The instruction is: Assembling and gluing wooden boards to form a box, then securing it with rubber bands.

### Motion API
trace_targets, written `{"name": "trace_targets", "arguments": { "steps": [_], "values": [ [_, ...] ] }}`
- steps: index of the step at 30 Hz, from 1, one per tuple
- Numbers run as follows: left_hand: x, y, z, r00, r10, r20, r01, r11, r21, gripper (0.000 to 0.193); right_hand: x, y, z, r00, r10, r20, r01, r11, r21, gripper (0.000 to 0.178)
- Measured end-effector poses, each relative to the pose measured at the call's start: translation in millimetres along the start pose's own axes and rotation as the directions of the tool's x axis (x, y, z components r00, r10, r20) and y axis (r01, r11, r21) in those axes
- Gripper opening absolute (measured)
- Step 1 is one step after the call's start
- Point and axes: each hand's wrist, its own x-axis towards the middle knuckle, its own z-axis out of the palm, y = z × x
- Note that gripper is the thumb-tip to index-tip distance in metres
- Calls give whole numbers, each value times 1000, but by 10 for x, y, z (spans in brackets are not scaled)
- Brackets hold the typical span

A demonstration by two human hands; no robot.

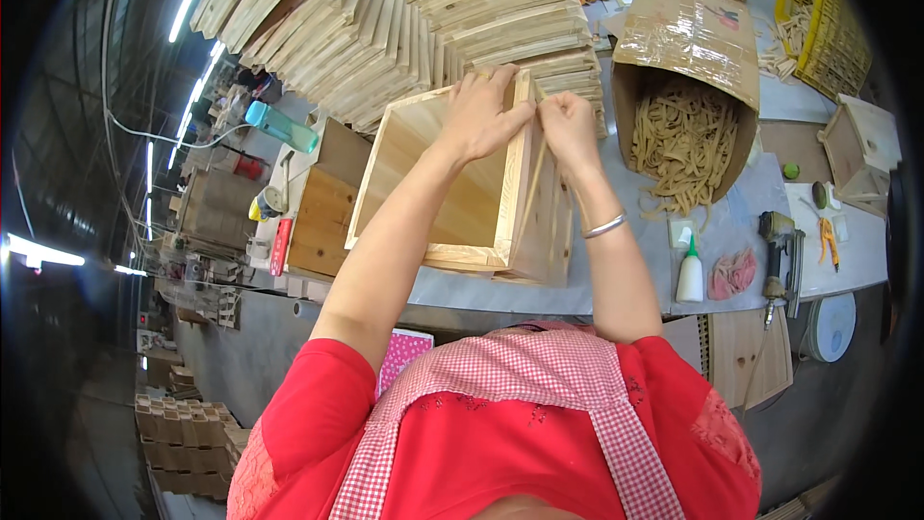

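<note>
An open wooden box (371, 173) of pale boards stands tilted on the table before me, its open side facing me. My left hand (484, 116) lies over the box's far right corner, fingers hooked over the rim and thumb along the right edge, holding it. Just to the right, my right hand (570, 131) is closed in a pinch against the box's outer right side. A thin tan strip (535, 178) runs from its fingers down along that side. Similar tan strips (679, 144) fill a tipped cardboard carton (688, 34) on the right.
Stacked wooden pieces (462, 0) rise behind the box. To the right are a white glue bottle (690, 274), pink cloth (731, 274), an air nailer (776, 255), orange-handled pliers (828, 241) and another wooden box (859, 149). A teal bottle (281, 127) and a hammer (286, 173) lie left.
</note>
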Motion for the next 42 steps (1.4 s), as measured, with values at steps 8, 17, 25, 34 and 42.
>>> {"name": "trace_targets", "arguments": {
  "steps": [8, 17, 25, 34, 42],
  "values": [
    [-27, -5, -1, 1000, 18, 8, -18, 1000, 3, 69, 206, 60, 68, 986, -163, -32, 160, 983, -95, 19],
    [-2, 24, -9, 1000, 3, 28, -3, 1000, 9, 69, 421, 132, 148, 969, -246, -4, 245, 966, -84, 17],
    [-27, -86, 22, 999, 43, -11, -42, 999, 30, 69, 207, -12, -59, 952, -256, 166, 283, 944, -171, 24],
    [-516, -1687, -929, 934, -352, -66, 318, 899, -303, 67, -750, -661, -182, 954, 32, 298, 98, 906, -412, 52],
    [-1217, -1576, -437, 787, -562, 253, 468, 277, -839, 35, -557, -662, -54, 910, -8, 415, 231, 841, -490, 50]
  ]
}}
